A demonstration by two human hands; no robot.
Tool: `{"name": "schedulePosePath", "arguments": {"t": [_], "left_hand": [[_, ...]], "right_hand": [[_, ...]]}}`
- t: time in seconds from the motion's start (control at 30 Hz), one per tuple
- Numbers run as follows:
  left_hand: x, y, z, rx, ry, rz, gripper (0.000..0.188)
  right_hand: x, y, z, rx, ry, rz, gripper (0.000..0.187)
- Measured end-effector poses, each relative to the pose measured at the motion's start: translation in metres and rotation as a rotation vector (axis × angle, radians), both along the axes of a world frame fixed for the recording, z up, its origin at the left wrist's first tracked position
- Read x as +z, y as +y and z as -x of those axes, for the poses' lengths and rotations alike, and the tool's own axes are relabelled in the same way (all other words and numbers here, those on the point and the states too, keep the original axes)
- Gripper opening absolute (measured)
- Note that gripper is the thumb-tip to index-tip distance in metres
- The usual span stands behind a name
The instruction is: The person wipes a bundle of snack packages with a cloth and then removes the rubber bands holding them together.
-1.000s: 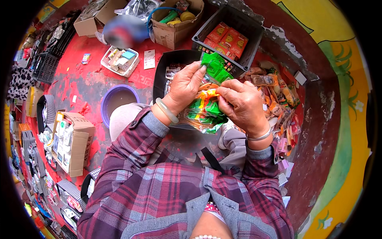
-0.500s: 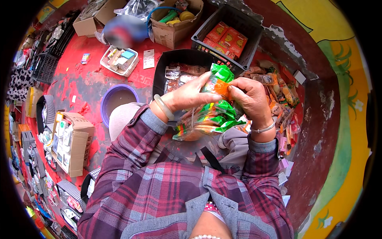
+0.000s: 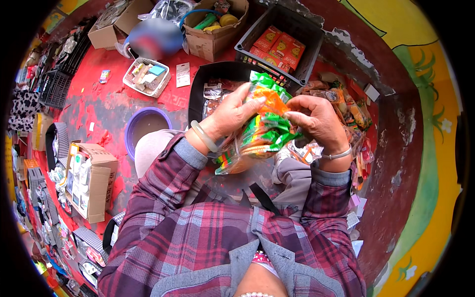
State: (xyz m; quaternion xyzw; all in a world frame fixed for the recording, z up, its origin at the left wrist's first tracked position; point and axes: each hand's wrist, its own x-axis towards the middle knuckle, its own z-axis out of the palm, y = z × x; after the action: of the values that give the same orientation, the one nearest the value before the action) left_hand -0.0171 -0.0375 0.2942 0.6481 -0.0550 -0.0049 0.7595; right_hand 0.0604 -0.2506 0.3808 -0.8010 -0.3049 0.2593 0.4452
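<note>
Above my lap, my left hand (image 3: 231, 111) has its thumb and fingers closed on a green and orange plastic snack packet (image 3: 269, 101). From the other side my right hand (image 3: 319, 121) touches the packet's right edge, its fingers bent and pinched there. Below the packet hang more green-printed clear packets (image 3: 247, 156), bunched together, with tan ridged contents showing through. Behind my hands stands a black open bin (image 3: 196, 89) with clear-wrapped packets in it. What my left fingertips do behind the packet is hidden.
A heap of wrapped snacks (image 3: 349, 106) lies along the right wall. A grey crate (image 3: 311, 59) of red boxes stands behind. To the left are a purple basin (image 3: 129, 133), a white basket (image 3: 161, 89) of small items and a cardboard box (image 3: 103, 178). Farther back sits a produce carton (image 3: 203, 44).
My right hand has shifted slightly right and its grip on the packet has changed. The orange part now shows flatter and wider, tilted toward my left hand.
</note>
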Motion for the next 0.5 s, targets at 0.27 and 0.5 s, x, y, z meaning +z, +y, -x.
{"name": "schedulePosePath", "arguments": {"t": [0.27, 0.5], "left_hand": [[0.017, -0.007, 0.001, -0.083, -0.034, 0.363, 0.033], [0.026, -0.003, 0.008, -0.158, -0.062, 0.310, 0.050]], "right_hand": [[-0.018, 0.006, 0.001, -0.170, 0.239, -0.326, 0.014], [-0.011, 0.013, 0.007, -0.222, 0.316, -0.376, 0.013]]}}
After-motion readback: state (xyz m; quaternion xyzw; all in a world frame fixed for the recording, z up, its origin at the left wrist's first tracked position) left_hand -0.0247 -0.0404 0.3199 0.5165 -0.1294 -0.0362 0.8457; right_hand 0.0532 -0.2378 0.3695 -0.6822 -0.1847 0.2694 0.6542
